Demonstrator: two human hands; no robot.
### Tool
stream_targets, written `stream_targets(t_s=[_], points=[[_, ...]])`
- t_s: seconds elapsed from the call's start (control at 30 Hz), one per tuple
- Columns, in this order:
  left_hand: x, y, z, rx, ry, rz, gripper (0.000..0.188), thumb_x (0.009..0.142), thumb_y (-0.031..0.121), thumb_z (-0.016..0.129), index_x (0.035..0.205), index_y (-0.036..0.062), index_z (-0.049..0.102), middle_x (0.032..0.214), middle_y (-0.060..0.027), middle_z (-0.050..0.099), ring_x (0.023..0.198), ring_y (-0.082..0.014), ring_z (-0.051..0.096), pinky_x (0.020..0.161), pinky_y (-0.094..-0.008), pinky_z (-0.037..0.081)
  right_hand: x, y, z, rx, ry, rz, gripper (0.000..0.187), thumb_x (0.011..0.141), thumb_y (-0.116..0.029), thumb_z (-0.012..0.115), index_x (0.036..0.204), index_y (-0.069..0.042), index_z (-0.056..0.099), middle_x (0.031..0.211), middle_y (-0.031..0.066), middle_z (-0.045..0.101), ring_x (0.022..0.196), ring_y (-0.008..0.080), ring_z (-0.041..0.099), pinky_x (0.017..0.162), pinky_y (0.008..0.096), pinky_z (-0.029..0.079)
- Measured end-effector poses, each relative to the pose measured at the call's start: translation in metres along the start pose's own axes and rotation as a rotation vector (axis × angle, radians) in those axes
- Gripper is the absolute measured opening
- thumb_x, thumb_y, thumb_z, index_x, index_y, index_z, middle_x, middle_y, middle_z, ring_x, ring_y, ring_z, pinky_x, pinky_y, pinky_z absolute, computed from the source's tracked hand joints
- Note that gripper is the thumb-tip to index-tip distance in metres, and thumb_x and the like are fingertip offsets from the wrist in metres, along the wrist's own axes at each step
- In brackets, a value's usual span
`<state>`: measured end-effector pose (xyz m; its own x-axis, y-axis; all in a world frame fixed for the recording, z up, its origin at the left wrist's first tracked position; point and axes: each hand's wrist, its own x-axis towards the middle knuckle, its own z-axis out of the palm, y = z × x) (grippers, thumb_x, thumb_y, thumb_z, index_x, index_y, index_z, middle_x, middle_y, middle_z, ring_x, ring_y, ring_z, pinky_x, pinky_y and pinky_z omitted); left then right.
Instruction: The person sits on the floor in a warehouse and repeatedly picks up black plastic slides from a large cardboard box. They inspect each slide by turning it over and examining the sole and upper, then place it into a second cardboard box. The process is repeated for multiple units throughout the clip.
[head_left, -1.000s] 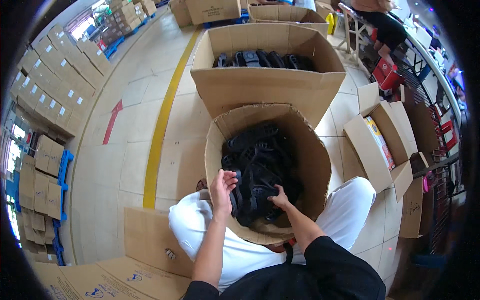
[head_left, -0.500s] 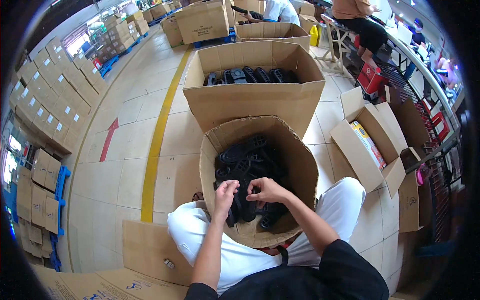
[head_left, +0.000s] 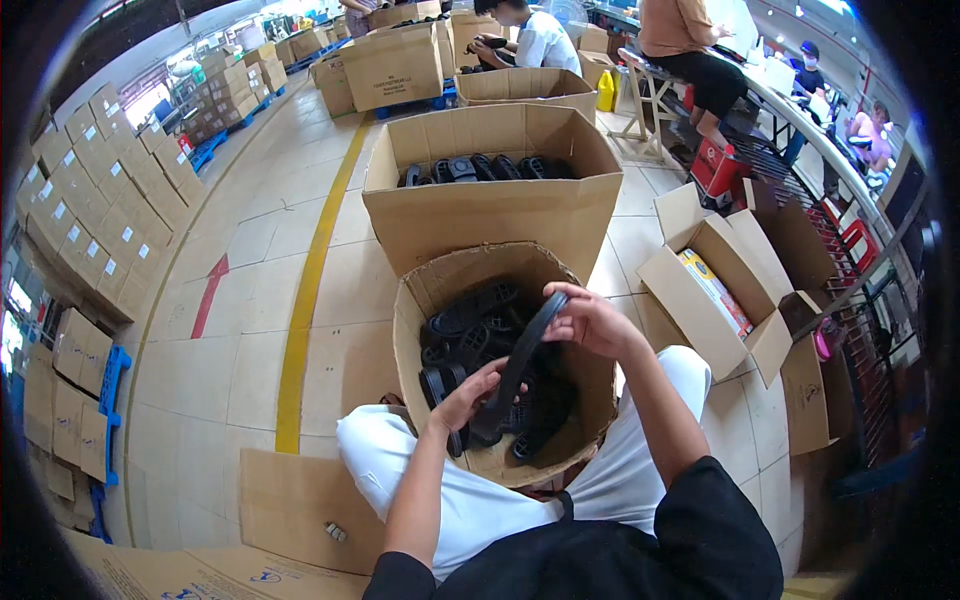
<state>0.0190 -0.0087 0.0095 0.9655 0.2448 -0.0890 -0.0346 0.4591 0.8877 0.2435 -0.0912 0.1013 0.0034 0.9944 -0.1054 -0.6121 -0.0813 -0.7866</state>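
Note:
Between my two hands a black shoe sole is held up edge-on over a carton standing between my knees. My left hand is closed around its lower end. The fingers of my right hand grip its upper end. Below them, more black soles lie in a loose heap inside the carton, some with an open grid pattern. My hands and the held sole hide part of the heap.
Beyond stands a larger carton with a row of black soles. To the right is an open carton holding a colourful box. A flattened cardboard sheet lies at my left. Other people sit farther off.
Half a second ago my hands were pinched over the heap with no sole raised between them. Now they hold one up, the right hand having moved up and to the right.

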Motion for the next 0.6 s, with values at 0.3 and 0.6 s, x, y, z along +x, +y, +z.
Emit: stream_targets(t_s=[0.3, 0.6], points=[[0.004, -0.003, 0.009, 0.072, 0.009, 0.08, 0.068, 0.066, 0.023, 0.059, 0.126, 0.0006, 0.036, 0.108, -0.0054, 0.053, 0.093, -0.0133, 0.052, 0.088, -0.0245, 0.036, -0.017, -0.014, -0.022, -0.121, 0.1, -0.005, 0.029, 0.089, -0.013, 0.038, 0.116, -0.003, 0.038, 0.083, 0.014, 0.059, 0.078, 0.0256, 0.061, 0.075, 0.0362, 0.051], [-0.005, 0.0, 0.018, 0.267, 0.079, 0.156, 0.069, 0.064, 0.024, 0.063, 0.126, 0.0066, 0.039, 0.107, -0.0049, 0.051, 0.09, -0.0123, 0.048, 0.087, -0.0245, 0.035, -0.018, 0.015, -0.043, -0.222, 0.293, 0.034, 0.025, 0.089, -0.018, 0.042, 0.107, -0.001, 0.042, 0.083, 0.0145, 0.059, 0.071, 0.0226, 0.061, 0.066, 0.0334, 0.053]])
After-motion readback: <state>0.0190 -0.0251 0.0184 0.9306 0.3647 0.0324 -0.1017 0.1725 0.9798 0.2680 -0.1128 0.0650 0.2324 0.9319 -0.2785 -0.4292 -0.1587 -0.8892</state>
